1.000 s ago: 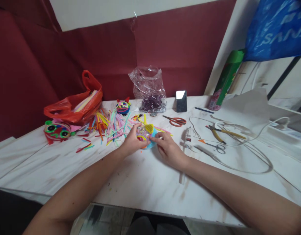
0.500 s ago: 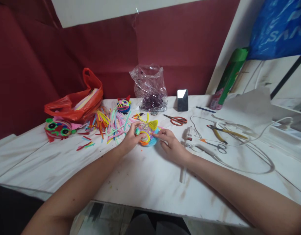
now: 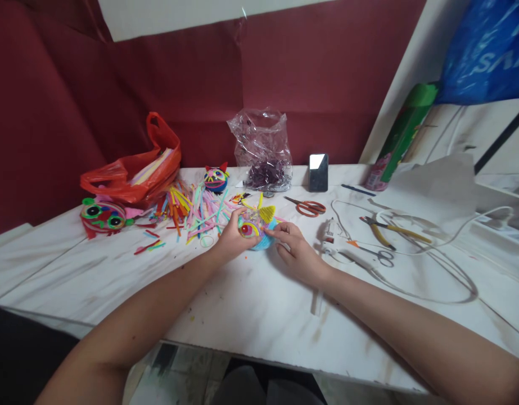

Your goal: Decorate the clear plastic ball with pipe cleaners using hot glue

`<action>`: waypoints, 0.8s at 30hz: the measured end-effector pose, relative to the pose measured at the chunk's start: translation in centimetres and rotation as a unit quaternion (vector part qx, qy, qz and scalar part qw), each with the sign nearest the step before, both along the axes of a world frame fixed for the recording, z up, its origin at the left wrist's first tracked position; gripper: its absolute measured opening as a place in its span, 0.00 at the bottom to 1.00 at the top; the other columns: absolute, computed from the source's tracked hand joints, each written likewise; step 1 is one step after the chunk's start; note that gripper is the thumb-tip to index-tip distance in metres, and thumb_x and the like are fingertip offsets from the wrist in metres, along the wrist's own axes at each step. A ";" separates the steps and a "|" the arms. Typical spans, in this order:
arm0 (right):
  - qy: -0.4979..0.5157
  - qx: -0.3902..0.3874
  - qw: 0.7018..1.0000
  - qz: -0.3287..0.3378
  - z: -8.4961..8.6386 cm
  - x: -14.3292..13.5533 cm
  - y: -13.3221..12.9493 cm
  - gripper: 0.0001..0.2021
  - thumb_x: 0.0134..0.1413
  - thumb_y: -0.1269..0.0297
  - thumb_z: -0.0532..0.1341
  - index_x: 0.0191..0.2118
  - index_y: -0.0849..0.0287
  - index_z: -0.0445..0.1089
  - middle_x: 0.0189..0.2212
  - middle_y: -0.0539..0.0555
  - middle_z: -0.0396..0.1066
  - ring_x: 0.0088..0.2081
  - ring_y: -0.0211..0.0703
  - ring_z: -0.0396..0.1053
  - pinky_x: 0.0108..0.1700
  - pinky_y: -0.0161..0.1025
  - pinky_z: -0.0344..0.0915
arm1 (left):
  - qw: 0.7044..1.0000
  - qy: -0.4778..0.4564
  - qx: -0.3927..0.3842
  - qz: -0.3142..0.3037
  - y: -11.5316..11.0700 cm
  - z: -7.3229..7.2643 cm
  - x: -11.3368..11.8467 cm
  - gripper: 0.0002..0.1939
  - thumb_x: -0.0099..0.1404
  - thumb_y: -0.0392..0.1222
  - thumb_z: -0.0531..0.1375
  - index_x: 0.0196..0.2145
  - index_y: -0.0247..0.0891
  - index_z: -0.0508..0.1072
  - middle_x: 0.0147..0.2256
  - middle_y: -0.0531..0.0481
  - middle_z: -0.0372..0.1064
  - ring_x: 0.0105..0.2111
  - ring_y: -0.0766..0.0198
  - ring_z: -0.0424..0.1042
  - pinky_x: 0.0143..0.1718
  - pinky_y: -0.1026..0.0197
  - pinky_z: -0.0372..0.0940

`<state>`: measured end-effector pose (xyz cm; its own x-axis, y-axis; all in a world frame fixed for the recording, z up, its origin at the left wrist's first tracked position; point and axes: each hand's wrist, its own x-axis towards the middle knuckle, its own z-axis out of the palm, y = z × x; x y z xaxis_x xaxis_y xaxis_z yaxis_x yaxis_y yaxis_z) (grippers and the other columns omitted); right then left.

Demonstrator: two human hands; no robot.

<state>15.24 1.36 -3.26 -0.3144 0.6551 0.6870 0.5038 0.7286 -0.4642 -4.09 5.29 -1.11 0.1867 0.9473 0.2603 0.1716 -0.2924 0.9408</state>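
Observation:
A round pipe-cleaner animal head (image 3: 263, 241), light blue with a red-and-yellow eye and a yellow ear, is between my hands just above the table. My left hand (image 3: 235, 236) is closed round its left side, thumb across the front below the eye. Pressed to its right side are the fingertips of my right hand (image 3: 291, 243), pinched together; whether they hold a small piece there is hidden. Loose pipe cleaners (image 3: 202, 214) lie heaped beyond my left hand. Right of my right hand lies a white glue gun (image 3: 330, 232).
Two finished-looking heads, a striped one (image 3: 103, 215) and a blue one (image 3: 216, 179), sit left and behind. Orange-handled scissors (image 3: 310, 208), a phone (image 3: 318, 172), pliers (image 3: 386, 229), small scissors (image 3: 384, 257) and a looping cable (image 3: 445, 281) lie rightward. A red bag (image 3: 116, 183) stands at left.
My left hand has turned the head slightly, so the red-and-yellow eye now shows where an orange and green part showed before. My right fingers stay at its right side.

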 end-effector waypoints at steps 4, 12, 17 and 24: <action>-0.017 0.002 0.999 -0.029 -0.2 -0.1 -0.1 0.25 0.51 0.78 0.53 0.54 0.52 0.69 0.44 0.59 0.64 0.49 0.52 0.63 0.53 0.58 0.63 | 0.998 0.049 0.035 0.032 -0.3 0.6 0.7 0.40 0.44 0.36 0.66 0.55 0.40 0.58 0.47 0.45 0.66 0.44 0.58 0.68 0.45 0.58 0.64; -0.014 -0.027 0.999 -0.034 -0.7 -0.4 -0.4 0.27 0.50 0.78 0.54 0.56 0.51 0.67 0.59 0.62 0.55 0.61 0.56 0.54 0.60 0.64 0.54 | 0.999 0.032 -0.011 0.007 -0.7 1.1 0.8 0.41 0.43 0.34 0.62 0.57 0.41 0.57 0.39 0.51 0.68 0.31 0.65 0.68 0.31 0.63 0.63; -0.002 -0.030 0.999 -0.013 -0.6 -0.6 -1.0 0.24 0.53 0.76 0.54 0.55 0.53 0.68 0.56 0.63 0.57 0.61 0.54 0.55 0.60 0.61 0.56 | 0.998 0.029 -0.057 -0.025 -1.3 1.6 0.2 0.41 0.44 0.33 0.62 0.57 0.43 0.57 0.34 0.54 0.69 0.24 0.68 0.65 0.25 0.65 0.60; 0.001 -0.030 0.999 -0.014 -0.8 -0.7 -0.8 0.27 0.51 0.78 0.53 0.56 0.51 0.67 0.56 0.62 0.56 0.60 0.55 0.56 0.60 0.62 0.56 | 0.998 0.024 -0.059 -0.023 -1.0 2.2 0.1 0.41 0.42 0.34 0.62 0.56 0.41 0.58 0.34 0.53 0.70 0.27 0.66 0.67 0.28 0.64 0.62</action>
<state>14.52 0.59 -4.09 -0.2937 0.7033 0.6474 0.5223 0.6853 -0.5075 -4.04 4.24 1.08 0.2410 0.9607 0.1378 0.2060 -0.1894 0.9600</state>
